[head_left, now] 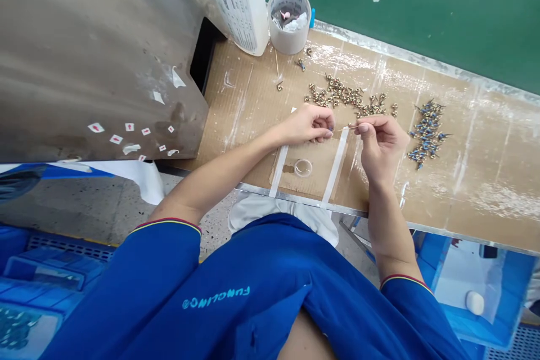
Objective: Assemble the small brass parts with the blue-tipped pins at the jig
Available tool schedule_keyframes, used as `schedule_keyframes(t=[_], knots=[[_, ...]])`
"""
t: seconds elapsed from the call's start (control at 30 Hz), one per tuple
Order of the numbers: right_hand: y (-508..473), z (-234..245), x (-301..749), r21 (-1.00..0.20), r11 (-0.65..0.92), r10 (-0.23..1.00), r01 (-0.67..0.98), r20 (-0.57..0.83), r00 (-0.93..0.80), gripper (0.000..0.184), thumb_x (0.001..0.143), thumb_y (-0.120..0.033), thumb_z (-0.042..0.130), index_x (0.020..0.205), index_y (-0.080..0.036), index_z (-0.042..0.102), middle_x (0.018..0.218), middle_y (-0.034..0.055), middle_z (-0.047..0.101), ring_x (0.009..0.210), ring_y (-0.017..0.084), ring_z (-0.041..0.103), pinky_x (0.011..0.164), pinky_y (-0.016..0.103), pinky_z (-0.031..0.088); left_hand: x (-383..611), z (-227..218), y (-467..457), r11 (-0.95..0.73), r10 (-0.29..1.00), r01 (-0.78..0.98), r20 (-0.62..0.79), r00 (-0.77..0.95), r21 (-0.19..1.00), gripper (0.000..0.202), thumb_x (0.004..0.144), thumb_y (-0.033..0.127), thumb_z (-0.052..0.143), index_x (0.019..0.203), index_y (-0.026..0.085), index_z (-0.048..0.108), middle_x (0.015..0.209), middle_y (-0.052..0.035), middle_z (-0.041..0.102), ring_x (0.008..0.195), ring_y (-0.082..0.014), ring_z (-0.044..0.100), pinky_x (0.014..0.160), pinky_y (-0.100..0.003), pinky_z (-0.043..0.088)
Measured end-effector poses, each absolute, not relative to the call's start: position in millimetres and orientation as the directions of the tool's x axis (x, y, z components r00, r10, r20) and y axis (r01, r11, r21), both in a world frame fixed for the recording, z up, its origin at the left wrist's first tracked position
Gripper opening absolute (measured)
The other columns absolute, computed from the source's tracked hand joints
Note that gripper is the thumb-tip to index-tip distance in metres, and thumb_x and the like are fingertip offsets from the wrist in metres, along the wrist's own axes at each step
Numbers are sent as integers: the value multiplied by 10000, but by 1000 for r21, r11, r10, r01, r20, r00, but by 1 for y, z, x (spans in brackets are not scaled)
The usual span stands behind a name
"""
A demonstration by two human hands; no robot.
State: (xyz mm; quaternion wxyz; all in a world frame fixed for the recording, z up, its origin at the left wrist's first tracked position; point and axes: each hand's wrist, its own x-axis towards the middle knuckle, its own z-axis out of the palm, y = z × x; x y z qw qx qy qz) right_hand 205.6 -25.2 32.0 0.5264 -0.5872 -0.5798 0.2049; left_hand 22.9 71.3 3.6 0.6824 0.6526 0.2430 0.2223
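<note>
My left hand (310, 126) and my right hand (379, 143) are raised close together above a cardboard work surface (253, 107). Between my right thumb and forefinger I pinch a thin pale pin (348, 127), whose tip points towards my left fingertips. My left fingers are curled together, and whatever they hold is too small to tell. A heap of small brass fittings (346, 95) lies just beyond my hands. To the right of my right hand lies a cluster of blue-and-brass parts (428, 132). A small clear round dish (303, 167) sits below my hands, between two white tape strips (335, 166).
A plastic tub (289, 19) holding white tissue and a white jug (238, 0) stand at the far edge, beside a steel cabinet (97, 56) and a green wall (422, 0). Blue crates (46, 270) sit on the floor below the bench.
</note>
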Motion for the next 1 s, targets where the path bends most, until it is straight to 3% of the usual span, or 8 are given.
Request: schedule_keyframes(t=[0.17, 0.33, 1.0], knots=[[-22, 27, 208, -749, 191, 888, 635, 407, 213, 371, 994, -558, 629, 848, -227, 710, 762, 20, 743, 690, 172, 695, 674, 323, 555, 23, 7, 68, -9, 618, 9, -1, 787, 1000, 126, 816, 46, 762, 820, 99, 649, 662, -16, 679, 608, -105, 689, 601, -190, 519], [-22, 28, 211, -684, 211, 896, 699, 421, 142, 339, 1009, -515, 621, 850, -230, 714, 776, 24, 751, 692, 174, 687, 681, 324, 549, 24, 8, 69, -34, 616, 29, -2, 788, 999, 113, 822, 26, 736, 816, 97, 648, 646, -11, 670, 599, -98, 682, 585, -179, 496], [-21, 26, 209, -706, 192, 927, 682, 360, 111, 361, 989, -556, 638, 820, -246, 709, 776, 32, 744, 718, 193, 689, 688, 340, 553, 23, 11, 69, -192, 624, 90, 50, 780, 977, 86, 800, 98, 746, 779, 119, 666, 659, -2, 661, 608, -86, 611, 631, -207, 456]])
